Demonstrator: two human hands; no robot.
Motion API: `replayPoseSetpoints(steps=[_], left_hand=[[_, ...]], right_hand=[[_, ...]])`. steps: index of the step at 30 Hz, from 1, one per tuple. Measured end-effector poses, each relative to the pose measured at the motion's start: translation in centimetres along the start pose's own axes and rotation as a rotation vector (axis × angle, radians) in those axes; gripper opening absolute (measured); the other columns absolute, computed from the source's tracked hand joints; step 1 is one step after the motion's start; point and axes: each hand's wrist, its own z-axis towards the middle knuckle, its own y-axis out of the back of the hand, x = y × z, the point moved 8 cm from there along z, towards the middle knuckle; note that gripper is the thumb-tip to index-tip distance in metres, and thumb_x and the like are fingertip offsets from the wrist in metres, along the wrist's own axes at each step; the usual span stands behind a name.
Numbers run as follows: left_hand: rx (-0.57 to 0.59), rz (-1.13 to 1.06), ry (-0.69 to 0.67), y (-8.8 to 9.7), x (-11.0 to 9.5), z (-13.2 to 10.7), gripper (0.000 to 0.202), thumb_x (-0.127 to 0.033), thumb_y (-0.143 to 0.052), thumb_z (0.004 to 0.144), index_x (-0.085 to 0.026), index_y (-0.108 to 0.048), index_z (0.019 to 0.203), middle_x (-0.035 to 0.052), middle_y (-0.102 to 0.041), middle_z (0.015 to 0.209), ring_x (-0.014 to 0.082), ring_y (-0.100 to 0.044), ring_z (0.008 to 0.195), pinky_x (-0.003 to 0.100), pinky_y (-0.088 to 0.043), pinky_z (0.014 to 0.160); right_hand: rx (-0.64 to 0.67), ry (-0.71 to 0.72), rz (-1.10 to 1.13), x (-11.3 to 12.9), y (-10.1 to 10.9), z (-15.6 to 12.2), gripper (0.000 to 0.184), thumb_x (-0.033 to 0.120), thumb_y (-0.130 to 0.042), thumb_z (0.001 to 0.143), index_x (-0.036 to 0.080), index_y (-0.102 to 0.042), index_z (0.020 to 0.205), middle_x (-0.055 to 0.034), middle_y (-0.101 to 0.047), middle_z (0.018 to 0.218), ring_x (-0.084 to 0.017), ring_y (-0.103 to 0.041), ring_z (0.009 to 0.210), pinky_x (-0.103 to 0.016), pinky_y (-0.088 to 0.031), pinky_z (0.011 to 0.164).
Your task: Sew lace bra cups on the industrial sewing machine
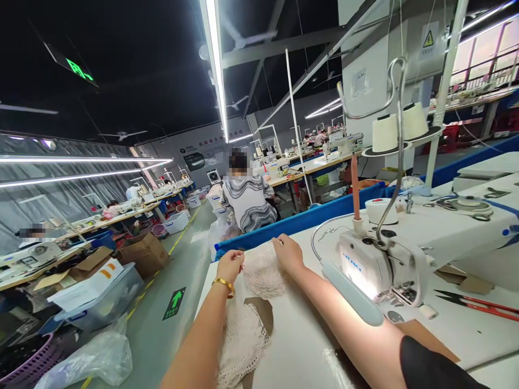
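Observation:
A cream piece of lace fabric [264, 273] is stretched between my two hands above the white sewing table [302, 324]. My left hand [230, 266], with a gold bracelet at the wrist, pinches its left edge. At the upper right corner my right hand [288, 253] has its fingers closed on the same piece. Another cream lace piece [243, 346] lies nearer to me, beside my left forearm, with a brown patch [260, 313] next to it. Right of my right forearm stands a white sewing machine [360, 265], its lamp lit.
Red-handled thread snips [478, 305] lie right of the machine. Thread cones [385, 132] stand on a rack above it. A blue cloth trough [300, 220] edges the table's far side. Beyond sits a person [249, 200]. Plastic bins [101, 297] and cardboard boxes [141, 254] line the aisle at left.

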Motion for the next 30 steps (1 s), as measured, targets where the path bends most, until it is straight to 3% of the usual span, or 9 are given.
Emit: replayPoseSetpoints(steps=[5, 8, 11, 14, 16, 20, 23, 27, 30], left_hand=[[-0.058, 0.175, 0.023, -0.3, 1.5, 0.7, 0.022, -0.036, -0.07, 0.103, -0.015, -0.07, 0.111, 0.005, -0.073, 0.105, 0.0174, -0.071, 0.086, 0.036, -0.063, 0.079], [-0.115, 0.171, -0.077, 0.5, -0.2, -0.3, 0.023, -0.036, -0.069, 0.103, -0.015, -0.069, 0.111, 0.0042, -0.072, 0.103, 0.0175, -0.069, 0.086, 0.036, -0.062, 0.079], [-0.149, 0.121, -0.196, 1.9, -2.7, -2.0, 0.022, -0.034, -0.068, 0.103, -0.016, -0.068, 0.116, 0.002, -0.069, 0.095, 0.0168, -0.068, 0.082, 0.034, -0.06, 0.077], [-0.146, 0.093, -0.26, 2.7, -4.2, -3.3, 0.023, -0.032, -0.064, 0.105, -0.017, -0.065, 0.123, -0.0008, -0.067, 0.088, 0.0148, -0.066, 0.075, 0.029, -0.057, 0.07], [-0.127, 0.117, -0.241, 2.5, -3.9, -3.3, 0.024, -0.033, -0.064, 0.105, -0.016, -0.065, 0.123, -0.0012, -0.067, 0.087, 0.0136, -0.065, 0.07, 0.028, -0.057, 0.067], [-0.093, 0.241, -0.093, 0.7, -0.7, -1.5, 0.024, -0.037, -0.068, 0.104, -0.014, -0.068, 0.111, 0.0013, -0.071, 0.092, 0.0139, -0.067, 0.072, 0.031, -0.06, 0.069], [-0.112, 0.328, -0.003, 0.5, 1.0, -0.3, 0.025, -0.038, -0.069, 0.103, -0.015, -0.07, 0.111, 0.0038, -0.073, 0.1, 0.0166, -0.07, 0.082, 0.035, -0.062, 0.077], [-0.22, 0.39, 0.033, 2.9, -0.6, -1.3, 0.027, -0.041, -0.068, 0.102, -0.015, -0.069, 0.109, 0.0055, -0.072, 0.105, 0.0201, -0.07, 0.091, 0.04, -0.059, 0.086], [-0.263, 0.41, 0.005, 4.2, -3.2, -4.4, 0.021, -0.037, -0.064, 0.096, -0.017, -0.065, 0.092, 0.0094, -0.072, 0.099, 0.028, -0.068, 0.096, 0.04, -0.053, 0.084]], right_hand=[[-0.029, -0.053, -0.102, -1.9, -0.8, 0.9, 0.017, 0.031, -0.064, 0.104, 0.017, -0.066, 0.094, -0.0013, -0.067, 0.087, -0.019, -0.063, 0.08, -0.034, -0.049, 0.08], [-0.052, 0.043, -0.063, -0.4, 0.1, -0.3, 0.017, 0.027, -0.053, 0.105, 0.02, -0.068, 0.099, -0.0041, -0.072, 0.093, -0.021, -0.066, 0.088, -0.032, -0.046, 0.08], [-0.084, 0.171, 0.003, 2.1, 1.3, -1.5, 0.025, 0.036, -0.047, 0.107, 0.023, -0.068, 0.106, -0.0032, -0.075, 0.103, -0.021, -0.067, 0.096, -0.028, -0.047, 0.083], [-0.133, 0.2, 0.031, 2.9, 2.2, -1.6, 0.031, 0.041, -0.041, 0.108, 0.023, -0.066, 0.112, -0.0042, -0.075, 0.109, -0.021, -0.067, 0.099, -0.028, -0.048, 0.085], [-0.15, 0.161, 0.011, 2.1, 2.2, -1.1, 0.029, 0.039, -0.042, 0.107, 0.022, -0.066, 0.109, -0.0053, -0.075, 0.106, -0.023, -0.068, 0.098, -0.03, -0.048, 0.082], [-0.139, 0.034, -0.087, -1.7, 1.2, -0.1, 0.017, 0.029, -0.054, 0.104, 0.02, -0.066, 0.096, -0.0036, -0.071, 0.09, -0.022, -0.066, 0.082, -0.033, -0.049, 0.076], [-0.152, -0.003, -0.159, -3.2, 0.7, 0.0, 0.012, 0.022, -0.058, 0.101, 0.017, -0.067, 0.105, -0.0088, -0.07, 0.102, -0.025, -0.068, 0.091, -0.038, -0.052, 0.084], [-0.177, 0.092, -0.244, -1.5, 1.3, -1.5, 0.031, 0.018, -0.049, 0.102, 0.012, -0.063, 0.128, -0.024, -0.061, 0.13, -0.039, -0.058, 0.126, -0.051, -0.048, 0.102], [-0.105, 0.302, -0.32, 0.8, 2.6, -5.0, 0.033, 0.017, -0.047, 0.103, 0.013, -0.059, 0.133, -0.0212, -0.059, 0.135, -0.037, -0.056, 0.128, -0.053, -0.047, 0.104]])
